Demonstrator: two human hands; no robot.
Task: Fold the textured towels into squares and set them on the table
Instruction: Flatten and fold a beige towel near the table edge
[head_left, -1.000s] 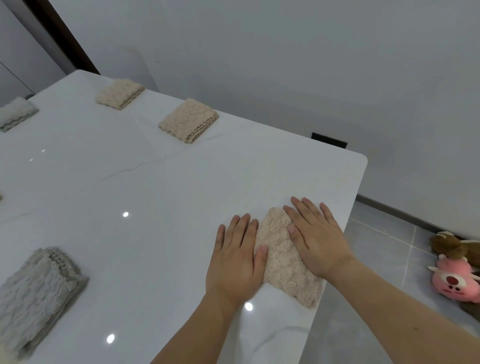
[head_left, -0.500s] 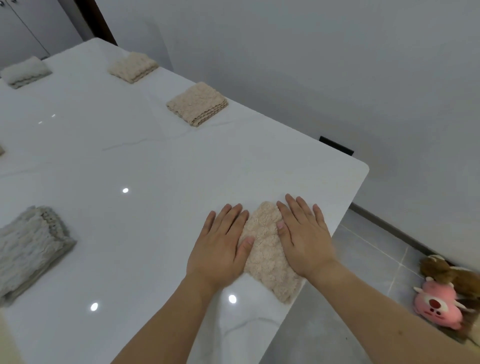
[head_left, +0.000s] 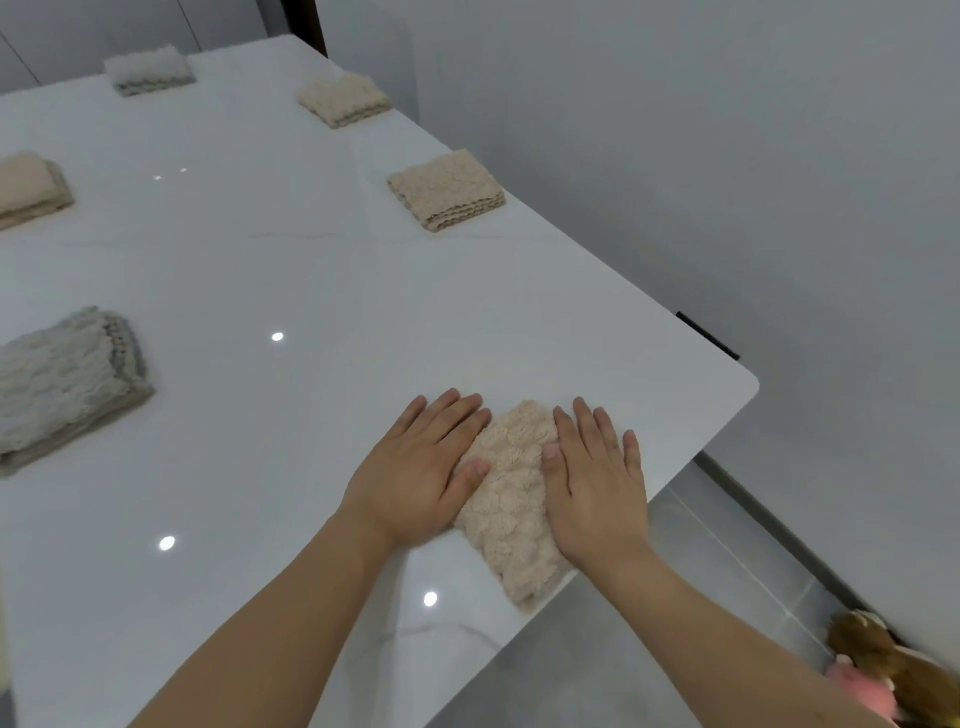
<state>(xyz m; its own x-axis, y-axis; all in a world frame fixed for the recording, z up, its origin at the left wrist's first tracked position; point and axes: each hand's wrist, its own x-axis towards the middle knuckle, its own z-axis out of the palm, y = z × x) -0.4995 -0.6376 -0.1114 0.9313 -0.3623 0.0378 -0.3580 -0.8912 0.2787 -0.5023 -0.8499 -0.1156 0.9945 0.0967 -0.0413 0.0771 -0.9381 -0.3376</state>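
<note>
Left hand (head_left: 421, 478) and right hand (head_left: 592, 488), fingers flat, press a nubby beige folded towel (head_left: 511, 493) on the glossy white table (head_left: 311, 291).

We seem to be in a room of a home. We stand at a glossy white table (head_left: 322, 291) with faint marble veining and a rounded corner, set close to a plain pale wall (head_left: 727, 156). Folded towels (head_left: 447, 189) lie spaced along its edges. Past the table's right edge we see grey floor tiles (head_left: 691, 551) with a dark skirting board, and plush toys (head_left: 883, 665), brown and pink, on the floor by the wall.
</note>
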